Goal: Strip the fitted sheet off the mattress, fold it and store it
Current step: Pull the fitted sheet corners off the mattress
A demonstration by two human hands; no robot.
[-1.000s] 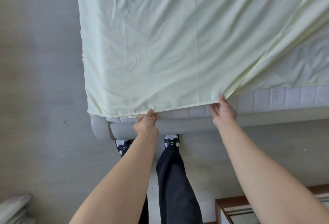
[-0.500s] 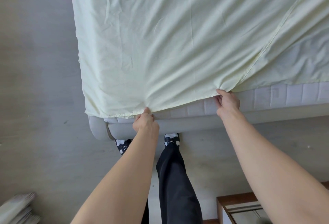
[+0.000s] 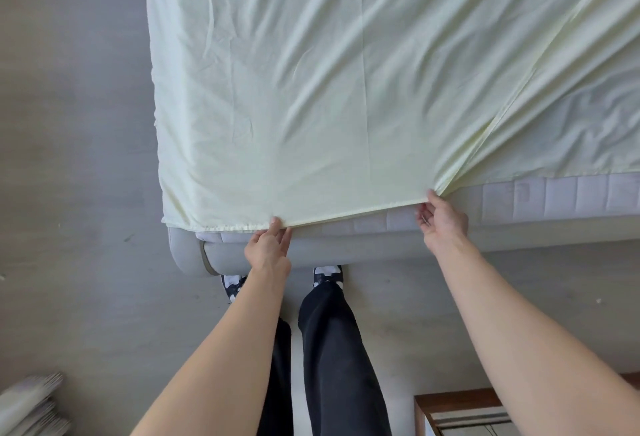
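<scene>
A pale yellow fitted sheet (image 3: pixel 346 89) covers most of the white quilted mattress (image 3: pixel 554 198), whose near side shows bare at the right. My left hand (image 3: pixel 268 247) pinches the sheet's near hem at the mattress edge. My right hand (image 3: pixel 441 217) grips the same hem further right, where the fabric bunches into a diagonal fold running up to the right. Between my hands the hem is lifted slightly off the mattress.
The grey padded bed frame (image 3: pixel 194 252) runs below the mattress, with its rounded corner at the left. My legs and shoes stand against it on the grey floor (image 3: pixel 69 158). A wooden piece of furniture (image 3: pixel 460 411) is at the bottom right, and a stack of pale items (image 3: pixel 27 408) at the bottom left.
Both hands have kept hold of the hem. The right hand has drawn the hem a little toward me, and wrinkles fan out more across the sheet.
</scene>
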